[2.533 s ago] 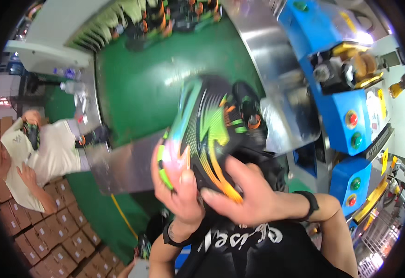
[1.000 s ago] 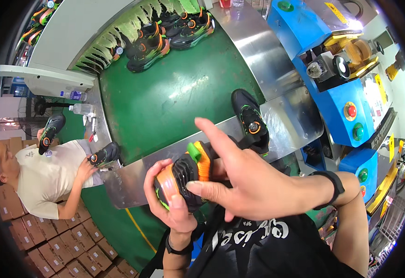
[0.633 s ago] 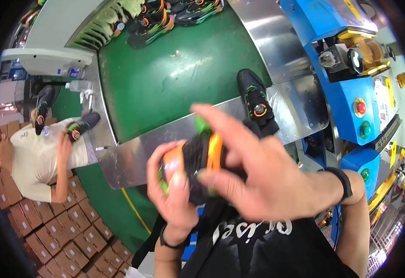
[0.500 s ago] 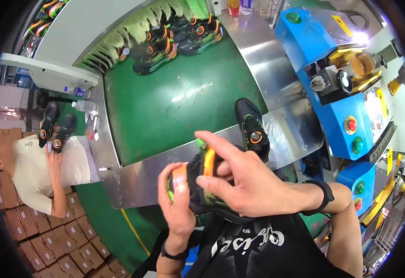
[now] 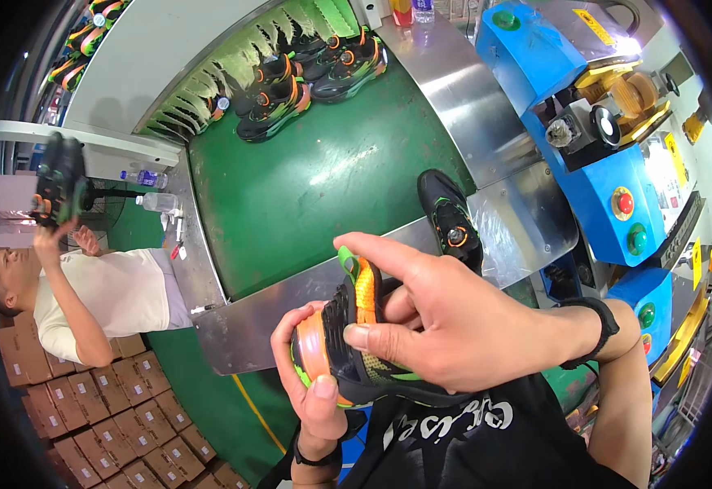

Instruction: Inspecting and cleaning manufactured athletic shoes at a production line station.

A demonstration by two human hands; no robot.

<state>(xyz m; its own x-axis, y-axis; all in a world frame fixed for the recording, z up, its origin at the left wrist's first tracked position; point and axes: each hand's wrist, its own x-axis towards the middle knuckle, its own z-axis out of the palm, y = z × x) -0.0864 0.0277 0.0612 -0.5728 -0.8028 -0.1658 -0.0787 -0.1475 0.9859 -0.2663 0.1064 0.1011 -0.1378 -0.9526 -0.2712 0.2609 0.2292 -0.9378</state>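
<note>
A black sneaker with an orange collar, a green pull loop and a pinkish-orange heel is held in front of my chest. My left hand is closed around its heel, thumb on the sole edge. My right hand grips the shoe near its collar, thumb pressed on the side and index finger stretched past the green loop. That hand hides the front part of the shoe. Just beyond it, a second black shoe with a round orange-ringed dial rests across the metal edge of the green work surface.
Several similar shoes stand at the far end by a fringed green curtain. Blue machines with red and green buttons line the right. At left, a person holds up dark shoes beside stacked cartons. Bottles stand on the metal ledge.
The held shoe has turned slightly, showing more of its heel and orange collar. The person at left has raised the dark shoes higher. The whole view has shifted a little.
</note>
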